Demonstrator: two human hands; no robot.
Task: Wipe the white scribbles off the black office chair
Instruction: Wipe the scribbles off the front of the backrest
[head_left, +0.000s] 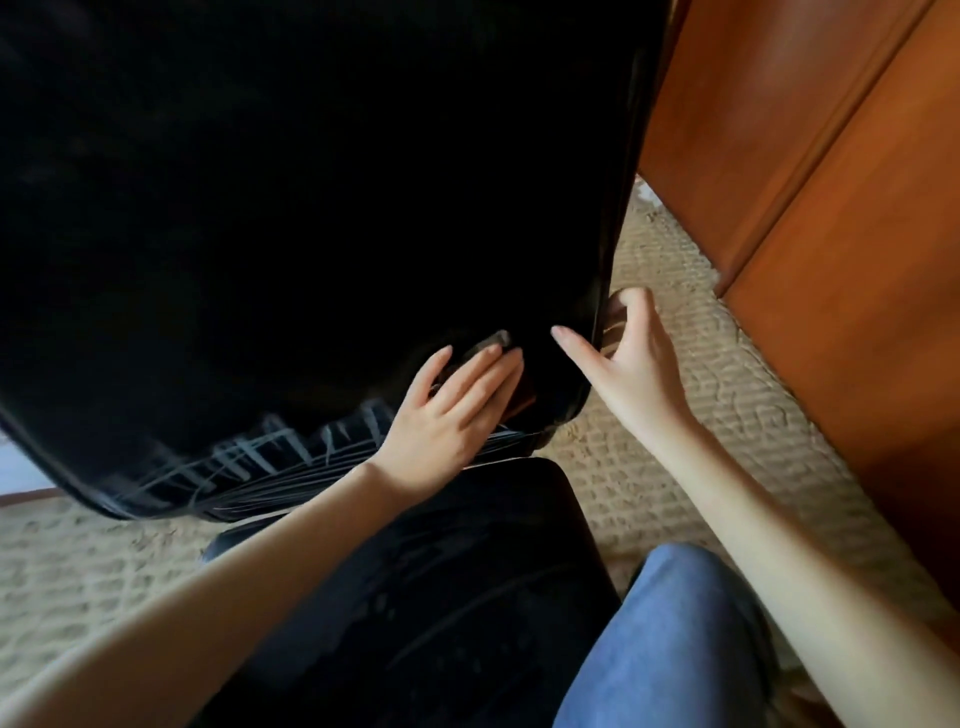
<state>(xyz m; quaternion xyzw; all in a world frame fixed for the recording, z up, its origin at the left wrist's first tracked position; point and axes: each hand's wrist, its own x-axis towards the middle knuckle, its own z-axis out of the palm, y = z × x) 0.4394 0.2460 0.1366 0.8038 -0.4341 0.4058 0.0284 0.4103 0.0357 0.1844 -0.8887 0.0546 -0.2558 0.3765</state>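
Note:
The black office chair fills the view: its glossy backrest above, its seat below. White scribbles run along the backrest's lower edge, left of my left hand. My left hand lies flat on the lower backrest and presses a dark cloth, of which only a grey corner shows past the fingertips. My right hand grips the backrest's right edge, thumb on the front, fingers curled behind.
A brown wooden cabinet stands close on the right. Beige textured carpet covers the floor around the chair. My knee in blue jeans is at the bottom right, beside the seat.

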